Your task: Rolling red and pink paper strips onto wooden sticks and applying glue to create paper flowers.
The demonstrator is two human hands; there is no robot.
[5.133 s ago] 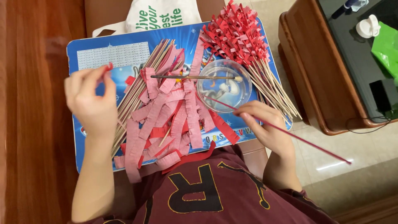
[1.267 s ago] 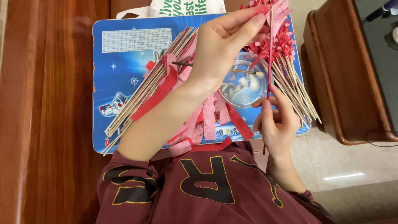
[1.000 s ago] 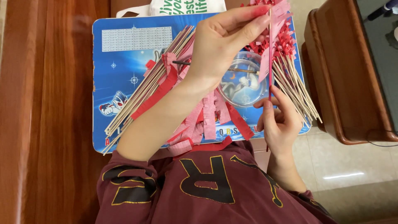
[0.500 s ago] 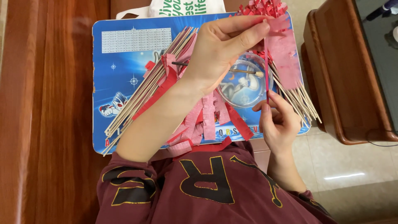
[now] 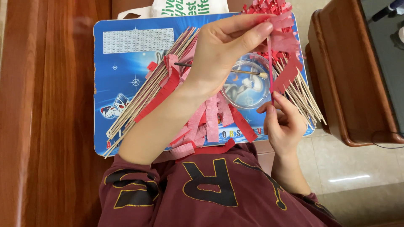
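Fringe of red paper (image 5: 286, 46) hangs from the top of a thin red stick (image 5: 271, 71), pinched there between the thumb and fingers of the left hand (image 5: 229, 50). The right hand (image 5: 284, 124) is closed on the stick's lower end, holding it upright over a clear dish (image 5: 248, 84) (a small brush (image 5: 219, 69) lies across its rim). Bare wooden sticks (image 5: 143, 96) and loose fringed strips (image 5: 206, 122) lie on the blue board (image 5: 122, 63).

Left hand (image 5: 227, 54) raised, right hand (image 5: 283, 126) low (both pinching).
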